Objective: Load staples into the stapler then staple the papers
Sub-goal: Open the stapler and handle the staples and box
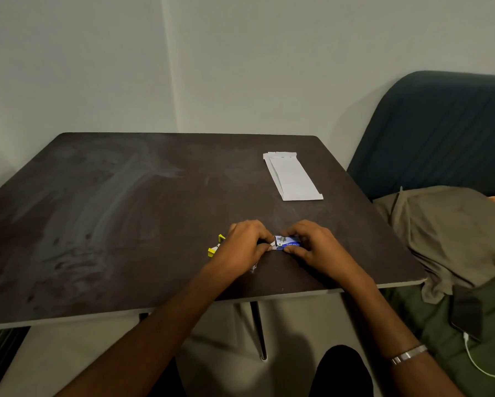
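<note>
Opening the staple box (288, 242)
Pinched at each end by left hand (244, 245) and right hand (312, 245); could spill staples if tugged hard near the yellow stapler (216, 245).

The head view looks forward and down from above the near edge of the table (103, 213).

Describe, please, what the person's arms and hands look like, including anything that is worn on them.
Both forearms are bare, with no sleeves in view and no gloves on the left hand or the right hand. The only thing worn is a plain silver metal bangle round the right wrist. No rings or watch show.
</note>
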{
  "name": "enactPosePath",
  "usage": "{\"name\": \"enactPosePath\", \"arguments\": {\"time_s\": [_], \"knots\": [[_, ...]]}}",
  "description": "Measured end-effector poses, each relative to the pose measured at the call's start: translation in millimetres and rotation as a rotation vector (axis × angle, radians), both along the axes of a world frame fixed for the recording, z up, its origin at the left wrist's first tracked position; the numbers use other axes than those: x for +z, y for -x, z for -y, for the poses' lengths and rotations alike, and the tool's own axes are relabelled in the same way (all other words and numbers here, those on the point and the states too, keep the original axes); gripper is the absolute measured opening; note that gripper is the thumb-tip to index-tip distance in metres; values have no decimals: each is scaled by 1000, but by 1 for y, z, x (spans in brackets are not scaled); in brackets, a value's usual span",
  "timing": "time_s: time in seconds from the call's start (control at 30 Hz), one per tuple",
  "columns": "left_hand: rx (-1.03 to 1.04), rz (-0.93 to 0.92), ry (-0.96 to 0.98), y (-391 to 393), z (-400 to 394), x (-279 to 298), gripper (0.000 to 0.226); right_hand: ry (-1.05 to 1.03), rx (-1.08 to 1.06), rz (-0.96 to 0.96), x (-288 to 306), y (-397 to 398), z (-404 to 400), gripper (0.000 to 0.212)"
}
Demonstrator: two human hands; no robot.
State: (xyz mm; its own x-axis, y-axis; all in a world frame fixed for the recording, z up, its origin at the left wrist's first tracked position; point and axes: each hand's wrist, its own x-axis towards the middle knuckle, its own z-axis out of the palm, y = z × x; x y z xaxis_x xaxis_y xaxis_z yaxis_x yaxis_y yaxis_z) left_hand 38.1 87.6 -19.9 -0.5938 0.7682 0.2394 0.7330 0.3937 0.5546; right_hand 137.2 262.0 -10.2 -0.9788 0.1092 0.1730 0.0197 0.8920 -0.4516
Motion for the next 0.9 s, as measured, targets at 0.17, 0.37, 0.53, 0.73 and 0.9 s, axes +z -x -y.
{"name": "enactPosePath", "arguments": {"time_s": [0.17,0.37,0.53,0.73,0.9], "knots": [[-61,-16,-58,3,3,1,18,42,3,10,0,-3,-2,26],[-146,-28,-16,5,4,1,15,55,28,31,0,-2,-6,29],[-154,-34,-31,5,6,2,19,58,37,10,-2,-5,-6,30],[-73,114,-134,2,9,5,20,-56,71,16,-9,-2,-4,28],[-59,68,-115,4,13,5,26,-105,63,32,-6,0,1,26]]}}
